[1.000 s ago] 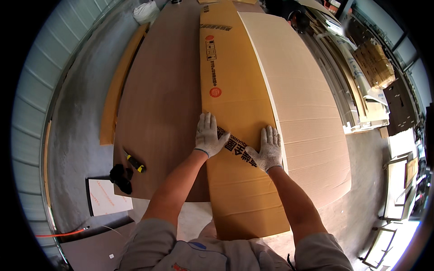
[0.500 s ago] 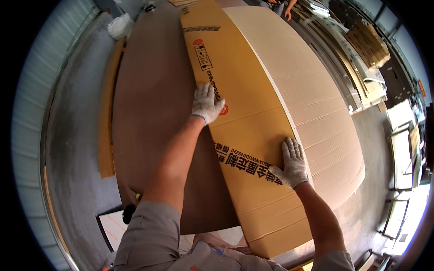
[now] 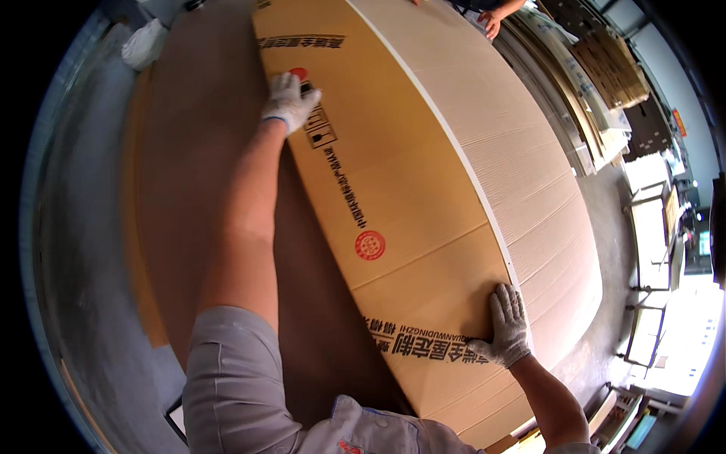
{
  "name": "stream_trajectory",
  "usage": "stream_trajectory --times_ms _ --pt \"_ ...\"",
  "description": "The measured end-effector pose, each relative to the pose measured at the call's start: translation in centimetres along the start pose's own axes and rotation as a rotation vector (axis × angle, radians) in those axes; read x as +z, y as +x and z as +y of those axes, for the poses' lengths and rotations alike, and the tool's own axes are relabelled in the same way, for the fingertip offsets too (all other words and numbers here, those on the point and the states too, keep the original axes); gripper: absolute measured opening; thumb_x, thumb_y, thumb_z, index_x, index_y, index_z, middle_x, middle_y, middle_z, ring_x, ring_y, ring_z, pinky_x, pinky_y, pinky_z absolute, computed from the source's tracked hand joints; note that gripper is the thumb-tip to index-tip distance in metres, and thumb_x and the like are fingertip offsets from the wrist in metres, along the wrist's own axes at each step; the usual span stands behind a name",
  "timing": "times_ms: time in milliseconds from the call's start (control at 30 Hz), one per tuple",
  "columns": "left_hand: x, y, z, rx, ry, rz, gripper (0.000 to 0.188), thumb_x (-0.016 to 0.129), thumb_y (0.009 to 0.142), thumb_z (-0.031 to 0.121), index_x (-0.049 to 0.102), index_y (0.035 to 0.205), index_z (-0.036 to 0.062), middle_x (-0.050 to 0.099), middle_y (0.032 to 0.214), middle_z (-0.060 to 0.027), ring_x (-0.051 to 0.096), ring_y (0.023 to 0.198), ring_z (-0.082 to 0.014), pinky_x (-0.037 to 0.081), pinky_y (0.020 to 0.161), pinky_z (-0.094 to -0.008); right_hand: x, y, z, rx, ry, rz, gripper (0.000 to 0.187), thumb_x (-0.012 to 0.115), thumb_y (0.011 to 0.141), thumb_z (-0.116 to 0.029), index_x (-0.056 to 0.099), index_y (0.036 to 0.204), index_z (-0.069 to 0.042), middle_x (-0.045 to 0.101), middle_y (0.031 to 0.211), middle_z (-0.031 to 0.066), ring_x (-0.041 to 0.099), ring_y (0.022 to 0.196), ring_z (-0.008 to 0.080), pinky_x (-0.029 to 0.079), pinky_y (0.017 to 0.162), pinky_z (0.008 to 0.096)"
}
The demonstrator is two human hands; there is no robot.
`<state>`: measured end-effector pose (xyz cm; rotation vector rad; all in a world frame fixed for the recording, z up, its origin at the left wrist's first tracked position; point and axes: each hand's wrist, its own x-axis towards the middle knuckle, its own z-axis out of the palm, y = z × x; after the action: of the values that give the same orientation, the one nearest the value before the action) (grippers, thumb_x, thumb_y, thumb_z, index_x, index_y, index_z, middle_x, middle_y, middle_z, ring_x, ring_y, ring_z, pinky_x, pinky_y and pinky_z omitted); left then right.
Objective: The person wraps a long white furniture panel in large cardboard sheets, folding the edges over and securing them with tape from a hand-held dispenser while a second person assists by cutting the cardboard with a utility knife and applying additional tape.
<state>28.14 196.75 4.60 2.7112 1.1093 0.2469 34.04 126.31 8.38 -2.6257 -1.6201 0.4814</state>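
Fingers close together and thumb held out, my gloved left hand (image 3: 293, 104) lies on the printed cardboard panel (image 3: 412, 178), by its left edge and toward the far end. Fingers slightly parted, thumb out to the left, my gloved right hand (image 3: 508, 333) lies palm down on the same panel, nearer to me and just beside the white edge strip (image 3: 484, 200). Neither hand pinches anything; how hard they press I cannot tell.

Between them sits a red round stamp (image 3: 370, 245). The panel runs lengthwise before me, slanting from far left to near right, with the brown surface (image 3: 204, 113) showing to its left. Past the strip a pale ribbed sheet (image 3: 529, 204) spreads rightward; whether it joins the panel I cannot tell. As I judge it, the panel is already laid down fairly flat; I see no tape or tie on it, so any fastening looks undone, and what else is left does not show.

Farther out, a co-worker's hand (image 3: 491, 23) is beyond the sheet, near stacked boards (image 3: 563, 98), and a white bag (image 3: 144, 45) sits far left.
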Motion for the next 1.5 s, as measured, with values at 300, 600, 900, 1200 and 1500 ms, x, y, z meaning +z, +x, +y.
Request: stream_trajectory --times_ms 300,600,900,1200,1500 --pt "2.2 8.0 -6.7 -0.058 0.058 0.132 0.095 0.049 0.107 0.07 0.037 0.165 -0.0047 0.028 0.175 -0.0289 0.021 0.164 -0.0447 0.024 0.134 -0.0505 -1.3 0.8 0.5 -0.097 0.074 0.088 0.117 0.077 0.078 -0.078 0.052 0.154 0.007 0.041 0.167 0.0318 0.034 0.159 0.0501 0.024 0.134 0.0584" --pt "0.5 -12.0 5.3 0.023 0.125 0.005 0.092 0.044 0.11 0.065 0.028 0.17 -0.0032 0.019 0.179 -0.0257 0.014 0.167 -0.0455 0.023 0.135 -0.0526 -2.3 0.0 0.0 -0.079 0.071 0.055 0.115 0.076 0.084 -0.073 0.043 0.161 0.006 0.035 0.172 0.0289 0.026 0.164 0.0455 0.017 0.137 0.0533" --pt "-2.9 -49.3 29.4 0.104 0.149 -0.285 0.087 0.048 0.107 0.061 0.031 0.17 0.0026 0.025 0.178 -0.0239 0.019 0.165 -0.048 0.033 0.122 -0.0721 -1.4 -1.6 0.3 -0.105 0.056 0.228 0.113 0.07 0.089 -0.074 0.038 0.166 0.003 0.03 0.176 0.0244 0.022 0.167 0.0396 0.014 0.138 0.0492" --pt "-1.4 -57.1 33.4 0.107 0.243 -0.224 0.084 0.05 0.105 0.063 0.033 0.171 0.0128 0.026 0.179 -0.0172 0.022 0.164 -0.045 0.038 0.114 -0.0755 3.5 -14.1 -5.2 0.117 0.135 0.183 0.111 0.055 0.097 -0.078 0.031 0.169 0.003 0.022 0.181 0.0224 0.013 0.17 0.0365 0.007 0.138 0.0492" --pt "0.2 -59.4 37.7 0.056 0.337 -0.226 0.088 0.04 0.107 0.071 0.025 0.174 0.0163 0.019 0.182 -0.0162 0.016 0.167 -0.0428 0.023 0.121 -0.0788 5.7 -24.5 -1.9 0.185 0.195 0.313 0.113 0.057 0.094 -0.078 0.034 0.168 0.004 0.026 0.178 0.0256 0.016 0.168 0.0384 0.008 0.138 0.0488"
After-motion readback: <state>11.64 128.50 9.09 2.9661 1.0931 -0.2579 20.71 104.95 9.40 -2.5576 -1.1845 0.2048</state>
